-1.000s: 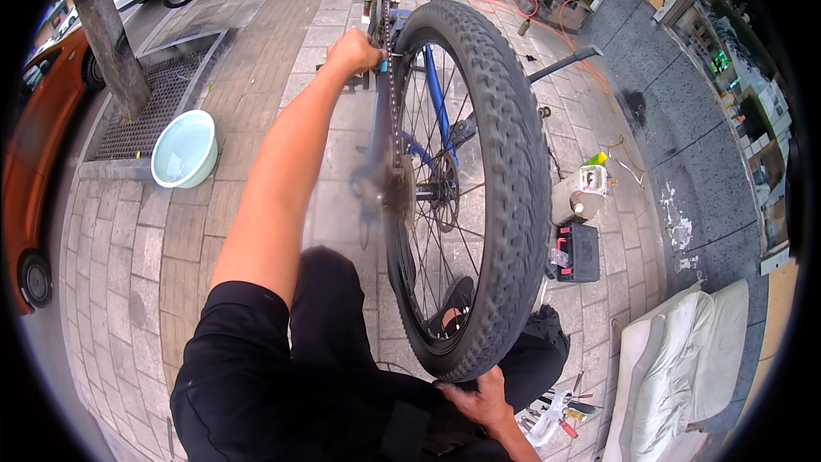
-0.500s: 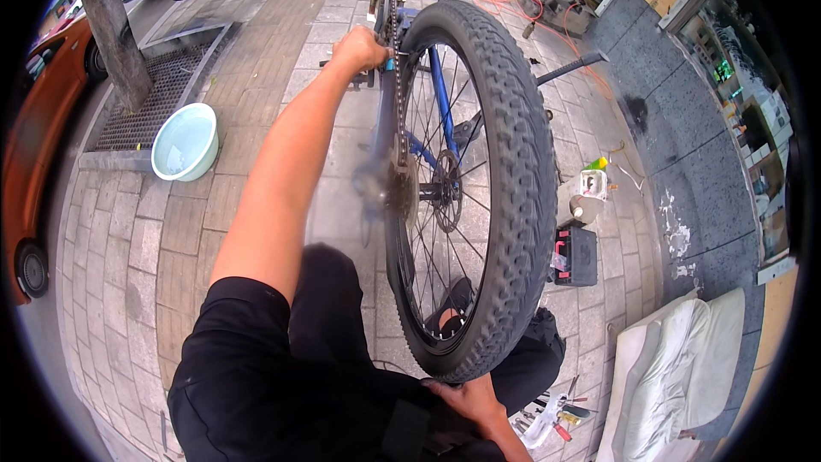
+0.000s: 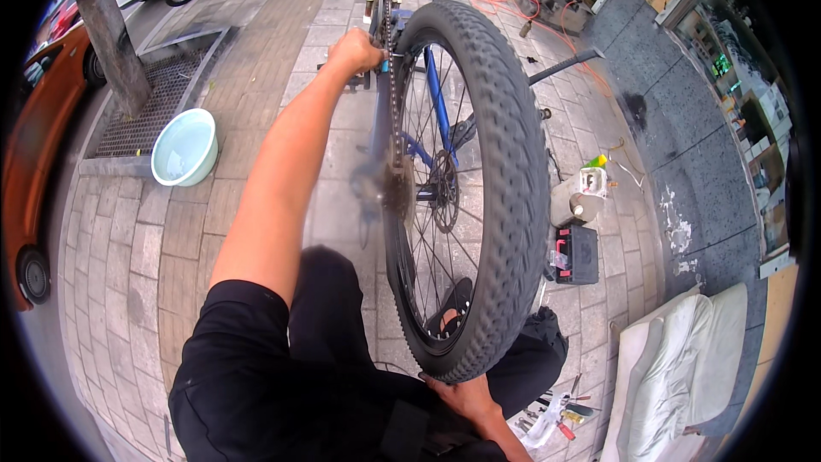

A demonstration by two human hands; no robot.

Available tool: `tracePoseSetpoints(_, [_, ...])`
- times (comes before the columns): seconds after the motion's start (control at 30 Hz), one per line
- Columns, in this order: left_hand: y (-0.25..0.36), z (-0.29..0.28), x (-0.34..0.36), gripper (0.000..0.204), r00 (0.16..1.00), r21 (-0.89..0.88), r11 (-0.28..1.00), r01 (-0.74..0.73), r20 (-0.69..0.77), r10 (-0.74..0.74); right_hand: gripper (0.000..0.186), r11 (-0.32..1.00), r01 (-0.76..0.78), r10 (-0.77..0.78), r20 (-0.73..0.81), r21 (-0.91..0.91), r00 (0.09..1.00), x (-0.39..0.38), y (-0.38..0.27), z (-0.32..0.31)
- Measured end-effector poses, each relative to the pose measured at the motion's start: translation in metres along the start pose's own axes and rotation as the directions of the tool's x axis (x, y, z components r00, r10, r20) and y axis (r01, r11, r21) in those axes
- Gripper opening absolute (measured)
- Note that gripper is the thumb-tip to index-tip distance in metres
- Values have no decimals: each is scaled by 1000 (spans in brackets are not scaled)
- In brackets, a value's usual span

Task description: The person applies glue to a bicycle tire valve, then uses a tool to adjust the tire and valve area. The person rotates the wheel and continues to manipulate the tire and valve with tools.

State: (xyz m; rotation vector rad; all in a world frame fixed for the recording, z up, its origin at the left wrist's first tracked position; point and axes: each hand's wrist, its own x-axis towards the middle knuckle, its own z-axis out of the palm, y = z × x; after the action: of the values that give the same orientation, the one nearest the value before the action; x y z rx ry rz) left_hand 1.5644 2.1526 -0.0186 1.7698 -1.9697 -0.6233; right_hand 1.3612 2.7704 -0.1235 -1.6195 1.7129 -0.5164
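Note:
A bicycle wheel with a knobby black tyre (image 3: 506,162) stands upright before me, with blue frame tubes (image 3: 440,107) beyond its spokes. My left hand (image 3: 356,53) reaches forward with curled fingers beside the chain (image 3: 392,85). A small teal patch shows by its fingertips; what they grip is hidden. The sprockets (image 3: 398,192) and the part left of them are smeared by motion. Below, my right hand (image 3: 466,395) is against the near underside of the tyre, its fingers mostly hidden.
Left stands a pale green basin (image 3: 186,147) near a tree trunk (image 3: 115,43) and an orange car (image 3: 43,154). Right are a white jug (image 3: 579,198), a black toolbox (image 3: 575,255), scattered hand tools (image 3: 547,419) and a pale cushion (image 3: 676,368) by the wall.
The wheel and chain sit slightly farther left in the picture. Both hands keep nearly the same places; my right hand's thumb shows a little higher against the tyre.

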Motion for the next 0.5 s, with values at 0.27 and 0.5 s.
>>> tracePoseSetpoints(0.27, [-3, 1, 0, 40, 1000, -29, 999, -18, -16, 17, 62, 987, 154, -148, -98, 50, 984, 5, -26, -19])
tracePoseSetpoints(0.5, [-2, 0, -1, 41, 999, -4, 1000, -24, -23, 24, 65, 968, 242, -221, -231, 63, 947, 0, -32, -28])
